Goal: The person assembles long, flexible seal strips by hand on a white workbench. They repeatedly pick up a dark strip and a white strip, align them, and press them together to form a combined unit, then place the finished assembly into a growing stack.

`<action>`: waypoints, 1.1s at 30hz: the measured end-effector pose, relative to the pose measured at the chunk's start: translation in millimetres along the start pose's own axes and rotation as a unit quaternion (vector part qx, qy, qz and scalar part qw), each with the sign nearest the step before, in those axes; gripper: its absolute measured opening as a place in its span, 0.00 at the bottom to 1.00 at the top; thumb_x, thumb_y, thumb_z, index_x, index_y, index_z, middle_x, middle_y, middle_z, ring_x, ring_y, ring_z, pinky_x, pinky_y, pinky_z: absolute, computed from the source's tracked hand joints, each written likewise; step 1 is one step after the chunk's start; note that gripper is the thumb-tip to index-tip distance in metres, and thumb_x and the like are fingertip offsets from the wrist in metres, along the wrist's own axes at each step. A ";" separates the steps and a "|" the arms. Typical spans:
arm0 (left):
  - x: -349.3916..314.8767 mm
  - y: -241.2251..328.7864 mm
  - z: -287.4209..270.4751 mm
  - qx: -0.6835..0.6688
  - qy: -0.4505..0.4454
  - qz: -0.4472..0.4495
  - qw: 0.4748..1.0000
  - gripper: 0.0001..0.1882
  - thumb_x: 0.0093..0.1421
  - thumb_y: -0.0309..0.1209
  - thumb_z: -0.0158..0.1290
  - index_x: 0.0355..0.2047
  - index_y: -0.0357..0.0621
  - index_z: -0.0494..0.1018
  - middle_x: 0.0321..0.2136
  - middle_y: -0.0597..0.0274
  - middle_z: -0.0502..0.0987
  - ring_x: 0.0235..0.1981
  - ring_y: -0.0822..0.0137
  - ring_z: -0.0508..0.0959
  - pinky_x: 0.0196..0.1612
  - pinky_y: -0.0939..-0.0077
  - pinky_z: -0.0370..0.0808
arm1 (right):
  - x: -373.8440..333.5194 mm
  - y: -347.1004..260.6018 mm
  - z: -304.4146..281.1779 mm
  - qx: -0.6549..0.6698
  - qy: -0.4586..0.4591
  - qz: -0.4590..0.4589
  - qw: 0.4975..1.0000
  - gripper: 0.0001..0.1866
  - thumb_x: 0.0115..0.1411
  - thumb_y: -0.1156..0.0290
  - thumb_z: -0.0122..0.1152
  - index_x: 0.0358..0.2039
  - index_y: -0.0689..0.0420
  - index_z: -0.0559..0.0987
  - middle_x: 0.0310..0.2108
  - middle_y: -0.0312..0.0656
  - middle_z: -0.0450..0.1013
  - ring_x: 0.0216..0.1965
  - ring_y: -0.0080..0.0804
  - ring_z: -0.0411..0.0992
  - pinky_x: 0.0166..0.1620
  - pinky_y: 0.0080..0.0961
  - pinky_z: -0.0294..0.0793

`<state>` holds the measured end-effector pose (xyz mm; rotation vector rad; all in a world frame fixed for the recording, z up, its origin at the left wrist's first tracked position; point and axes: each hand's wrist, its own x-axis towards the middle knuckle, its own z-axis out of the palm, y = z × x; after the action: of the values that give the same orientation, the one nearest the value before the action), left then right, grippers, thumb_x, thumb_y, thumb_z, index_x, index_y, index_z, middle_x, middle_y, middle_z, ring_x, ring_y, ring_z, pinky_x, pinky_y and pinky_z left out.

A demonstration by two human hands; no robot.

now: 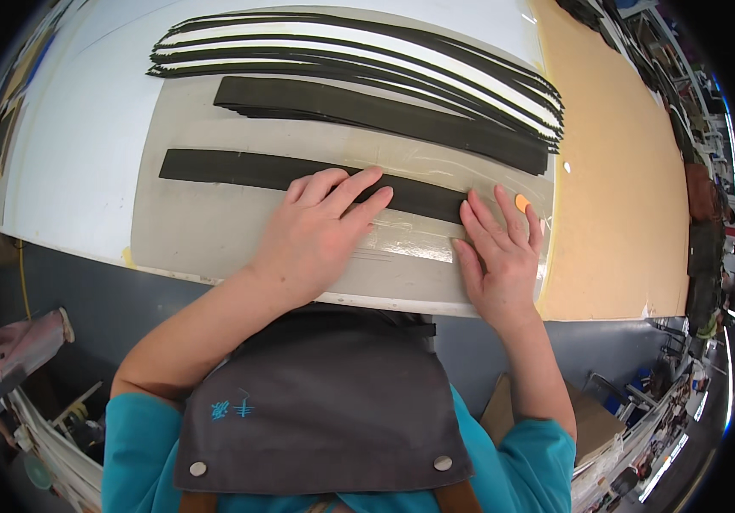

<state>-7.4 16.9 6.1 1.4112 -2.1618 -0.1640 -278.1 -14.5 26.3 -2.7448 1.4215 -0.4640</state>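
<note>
A long black strip (239,167) lies flat across the grey work mat (205,222) in front of me. My left hand (312,231) rests on the strip near its middle, fingers stretched out and spread, the fingertips touching its surface. At the strip's right end is my right hand (500,252), palm down, its fingers apart and the fingertips at the strip's edge. A small orange piece (521,203) shows between the fingers of that hand. Behind the strip lies a stack of similar wide black strips (367,120), slightly fanned along its near left edge.
Farther back, several bundles of narrow black and white strips (342,56) lie across the mat. A white board (77,154) covers the table's left side, a tan board (615,197) its right. A pink bag-like item (30,346) is beyond the table's near left edge.
</note>
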 end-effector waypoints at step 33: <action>-9.4 -5.5 1.2 -0.024 0.007 0.003 1.000 0.20 0.58 0.26 0.58 0.52 0.39 0.78 0.55 0.63 0.77 0.55 0.60 0.72 0.57 0.62 0.69 | 9.6 50.5 -11.8 0.316 0.053 0.341 0.884 0.08 0.59 0.73 0.74 0.36 0.60 0.83 0.33 0.35 0.78 0.31 0.18 0.74 0.39 0.20 0.74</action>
<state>-0.8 22.5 -0.6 1.3746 -2.1368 -0.2034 -316.3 -50.3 32.5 -1.6110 1.7298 -0.8419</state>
